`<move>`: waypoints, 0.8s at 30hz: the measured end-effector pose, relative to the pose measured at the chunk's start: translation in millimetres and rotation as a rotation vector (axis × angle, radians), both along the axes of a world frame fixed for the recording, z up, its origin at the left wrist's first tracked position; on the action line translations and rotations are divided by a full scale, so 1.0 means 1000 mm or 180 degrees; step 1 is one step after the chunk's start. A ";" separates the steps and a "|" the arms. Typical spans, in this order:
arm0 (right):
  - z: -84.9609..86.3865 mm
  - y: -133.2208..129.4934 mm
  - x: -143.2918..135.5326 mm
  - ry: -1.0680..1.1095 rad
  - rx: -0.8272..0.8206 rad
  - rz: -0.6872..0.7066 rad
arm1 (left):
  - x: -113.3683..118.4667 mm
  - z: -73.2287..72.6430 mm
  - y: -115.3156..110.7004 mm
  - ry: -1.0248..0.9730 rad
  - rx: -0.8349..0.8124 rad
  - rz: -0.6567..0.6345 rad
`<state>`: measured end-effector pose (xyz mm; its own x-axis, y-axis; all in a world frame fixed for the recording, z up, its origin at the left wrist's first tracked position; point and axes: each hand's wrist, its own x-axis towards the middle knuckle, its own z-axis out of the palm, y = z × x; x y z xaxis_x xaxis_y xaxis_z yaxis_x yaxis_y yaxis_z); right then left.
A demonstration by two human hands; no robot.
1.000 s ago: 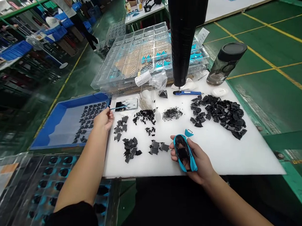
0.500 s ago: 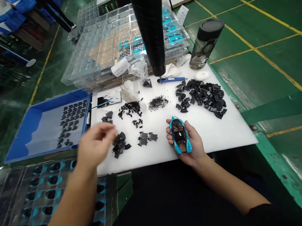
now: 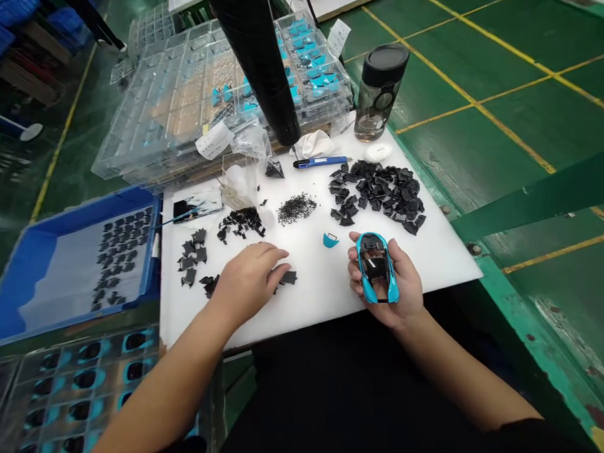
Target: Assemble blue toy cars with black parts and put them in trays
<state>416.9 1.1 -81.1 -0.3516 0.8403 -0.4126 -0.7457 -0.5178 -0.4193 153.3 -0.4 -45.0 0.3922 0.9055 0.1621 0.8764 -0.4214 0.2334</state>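
Observation:
My right hand point(image 3: 399, 284) holds a blue toy car body point(image 3: 389, 292) with a dark glossy middle, fingers wrapped round its sides. Nearby on the white tabletop lies a small blue curved piece point(image 3: 331, 240). My left hand point(image 3: 250, 277) reaches over the near part of the table, thumb and forefinger a little apart, with nothing seen between them. Just beyond those fingertips is a flat black plastic part point(image 3: 290, 277), partly hidden by the hand. Another black pile point(image 3: 209, 285) shows at the hand's left side, mostly covered.
Black part piles point(image 3: 391, 194) and tiny black pieces point(image 3: 296, 208) lie farther back. A blue-handled knife point(image 3: 321, 162), a bottle point(image 3: 382, 90) and clear compartment trays point(image 3: 151, 130) stand behind. A black post point(image 3: 254, 57) hangs overhead; a blue bin point(image 3: 24, 268) is at left.
The view has shifted. My left hand has moved right, over the flat black parts. Several of these now lie grouped at the left. The small blue piece now shows on the table.

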 end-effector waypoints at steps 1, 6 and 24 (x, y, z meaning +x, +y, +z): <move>0.000 0.000 -0.001 -0.0030 -0.0007 0.0026 | -0.003 0.000 0.000 0.0027 -0.0064 0.0091; 0.000 0.002 -0.003 -0.0132 -0.0047 0.0175 | -0.041 0.007 -0.006 0.0371 -0.0112 0.0988; -0.008 -0.008 -0.002 0.0035 0.0236 0.0112 | 0.069 -0.030 0.058 0.0350 -0.0547 -0.0260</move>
<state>414.8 -7.4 -89.2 -0.3856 0.8555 -0.3456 -0.7325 -0.5116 -0.4492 222.0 57.3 -74.9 0.4721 0.8807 -0.0395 0.8651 -0.4542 0.2129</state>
